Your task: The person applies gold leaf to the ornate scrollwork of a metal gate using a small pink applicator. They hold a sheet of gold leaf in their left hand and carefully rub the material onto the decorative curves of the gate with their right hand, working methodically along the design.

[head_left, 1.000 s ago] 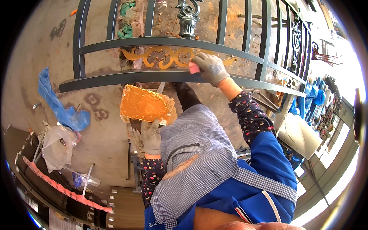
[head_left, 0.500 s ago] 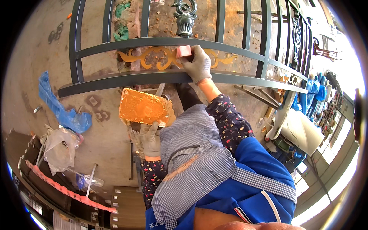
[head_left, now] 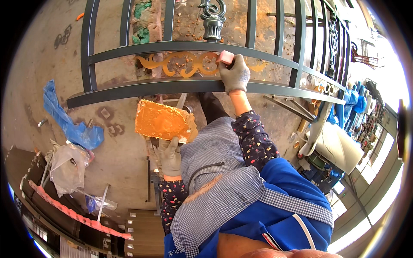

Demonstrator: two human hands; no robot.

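Note:
In a grey glove, my right hand [head_left: 235,76] is closed around a pink sponge block [head_left: 226,57]. The block is against the gold scrollwork [head_left: 188,64] between the two lower rails of a dark grey metal railing [head_left: 155,86]. Most of the scroll shows gold; its part behind my hand is hidden. My left hand [head_left: 171,157], also gloved, grips the near edge of a tray [head_left: 161,121] coated with orange paint. The tray is held below the railing, left of my apron. Its underside and my left fingers beneath it are out of sight.
Blue plastic sheeting [head_left: 79,131] and a clear plastic bag [head_left: 68,169] lie on the floor at left. A red-wrapped bar [head_left: 79,212] is at lower left. Upright bars and a cast ornament [head_left: 212,26] rise beyond the rails. A large pale roll [head_left: 340,146] stands at right.
My right hand and the pink sponge block have shifted right along the scrollwork, uncovering more gold at its middle. My left hand and the tray have barely moved.

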